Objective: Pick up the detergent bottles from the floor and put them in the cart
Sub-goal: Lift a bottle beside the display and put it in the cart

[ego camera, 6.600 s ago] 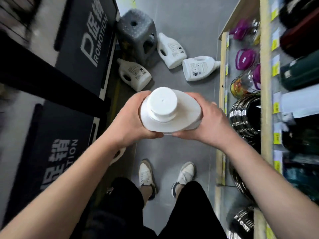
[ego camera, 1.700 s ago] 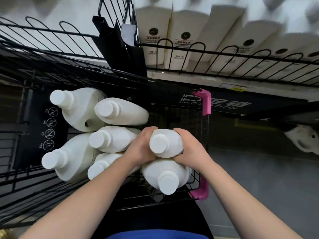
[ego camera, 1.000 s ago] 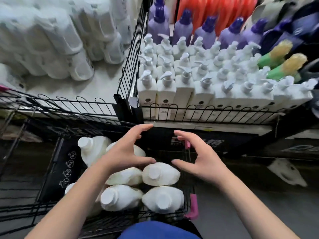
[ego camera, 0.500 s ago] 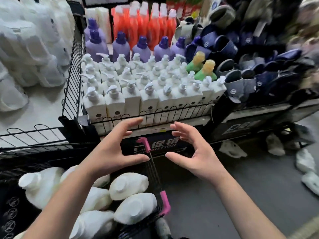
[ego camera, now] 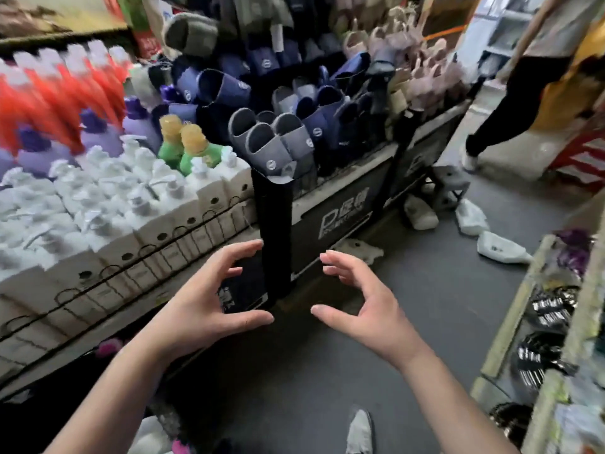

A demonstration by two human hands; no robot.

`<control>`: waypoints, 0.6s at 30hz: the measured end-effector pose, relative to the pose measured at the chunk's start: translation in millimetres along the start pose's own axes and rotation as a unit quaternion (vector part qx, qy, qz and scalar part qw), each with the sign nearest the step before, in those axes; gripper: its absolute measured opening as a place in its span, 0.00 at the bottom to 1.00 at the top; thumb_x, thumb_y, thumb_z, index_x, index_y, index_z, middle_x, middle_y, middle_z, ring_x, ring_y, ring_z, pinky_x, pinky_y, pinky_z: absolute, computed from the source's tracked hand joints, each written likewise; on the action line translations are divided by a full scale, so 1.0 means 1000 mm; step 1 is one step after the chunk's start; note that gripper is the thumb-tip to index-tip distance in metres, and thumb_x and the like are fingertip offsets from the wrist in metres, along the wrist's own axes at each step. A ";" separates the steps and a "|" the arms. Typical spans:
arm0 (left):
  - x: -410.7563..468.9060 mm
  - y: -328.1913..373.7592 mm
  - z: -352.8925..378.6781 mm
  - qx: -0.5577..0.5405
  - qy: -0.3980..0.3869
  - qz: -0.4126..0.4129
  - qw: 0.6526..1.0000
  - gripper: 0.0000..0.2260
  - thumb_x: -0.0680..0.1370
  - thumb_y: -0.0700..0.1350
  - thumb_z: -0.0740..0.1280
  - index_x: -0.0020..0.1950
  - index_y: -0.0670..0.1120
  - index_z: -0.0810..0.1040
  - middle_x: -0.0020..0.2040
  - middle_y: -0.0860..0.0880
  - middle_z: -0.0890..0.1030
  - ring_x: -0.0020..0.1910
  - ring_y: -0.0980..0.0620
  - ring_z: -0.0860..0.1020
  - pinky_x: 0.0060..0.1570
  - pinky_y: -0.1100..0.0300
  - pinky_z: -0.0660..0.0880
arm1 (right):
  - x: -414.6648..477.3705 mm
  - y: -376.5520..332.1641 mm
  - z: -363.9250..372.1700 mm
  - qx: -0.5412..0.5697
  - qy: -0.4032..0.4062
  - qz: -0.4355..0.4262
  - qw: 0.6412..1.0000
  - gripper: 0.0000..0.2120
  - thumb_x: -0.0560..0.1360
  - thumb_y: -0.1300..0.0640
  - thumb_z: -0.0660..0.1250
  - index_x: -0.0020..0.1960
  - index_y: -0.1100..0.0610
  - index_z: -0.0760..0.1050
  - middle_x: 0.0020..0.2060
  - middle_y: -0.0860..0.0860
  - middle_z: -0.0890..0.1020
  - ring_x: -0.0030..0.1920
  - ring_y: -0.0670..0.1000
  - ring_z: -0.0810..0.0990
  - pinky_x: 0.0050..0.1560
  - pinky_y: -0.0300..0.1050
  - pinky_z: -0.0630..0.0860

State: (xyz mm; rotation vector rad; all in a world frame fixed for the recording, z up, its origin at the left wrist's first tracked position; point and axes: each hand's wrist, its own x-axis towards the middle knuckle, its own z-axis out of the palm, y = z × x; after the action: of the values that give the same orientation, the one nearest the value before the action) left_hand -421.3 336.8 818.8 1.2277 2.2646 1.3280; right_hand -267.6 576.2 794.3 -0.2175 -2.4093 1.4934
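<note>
**Empty hands, bottles on the floor**

My left hand (ego camera: 209, 309) and my right hand (ego camera: 370, 309) are both out in front of me. The fingers are spread and bent a little, like I am making a big cup. The palms face each other with a gap between them. They hold nothing and they do not touch.

The white detergent bottles (ego camera: 471, 217) lie on the grey floor (ego camera: 425, 322), ahead of me and to my right, well apart from my hands. Two lie near a small grey stool (ego camera: 450, 185). One lies further right. One more lies at the foot of the big shelf (ego camera: 343, 217).

That shelf is on my left. It has white pump bottles (ego camera: 131, 208) in rows, red bottles (ego camera: 49, 93) behind them, and two green bottles (ego camera: 196, 152). Next to those are blue and grey slippers (ego camera: 271, 139).

My shoe (ego camera: 360, 430) shows at the bottom. Another person (ego camera: 504, 103) in black trousers is at the top right.
</note>
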 end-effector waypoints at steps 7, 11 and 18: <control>0.196 0.061 0.159 -0.013 -0.092 0.037 0.995 0.42 0.68 0.59 0.79 0.78 0.54 0.67 0.76 0.60 0.71 0.77 0.58 0.68 0.74 0.49 0.71 | 0.019 0.111 -0.191 0.064 0.138 0.065 0.986 0.35 0.69 0.46 0.79 0.73 0.43 0.69 0.69 0.39 0.79 0.70 0.48 0.78 0.72 0.47 0.72; 0.227 0.072 0.185 -0.020 -0.112 0.035 0.993 0.41 0.69 0.58 0.80 0.78 0.54 0.67 0.76 0.60 0.71 0.77 0.58 0.68 0.73 0.52 0.71 | 0.029 0.130 -0.223 0.052 0.156 0.064 0.984 0.35 0.70 0.46 0.78 0.74 0.44 0.69 0.69 0.40 0.79 0.69 0.48 0.79 0.71 0.46 0.72; 0.321 0.079 0.240 -0.009 -0.168 0.041 0.985 0.42 0.69 0.60 0.80 0.78 0.54 0.67 0.75 0.62 0.71 0.76 0.60 0.68 0.74 0.53 0.71 | 0.039 0.182 -0.281 0.041 0.176 0.101 0.978 0.35 0.72 0.52 0.81 0.74 0.45 0.69 0.69 0.39 0.78 0.70 0.46 0.78 0.71 0.41 0.72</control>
State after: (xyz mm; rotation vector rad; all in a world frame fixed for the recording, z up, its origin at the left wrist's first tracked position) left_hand -439.6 744.4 811.3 1.4292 1.9818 1.0687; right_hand -217.3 907.7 755.1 -0.6678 -2.0886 1.4863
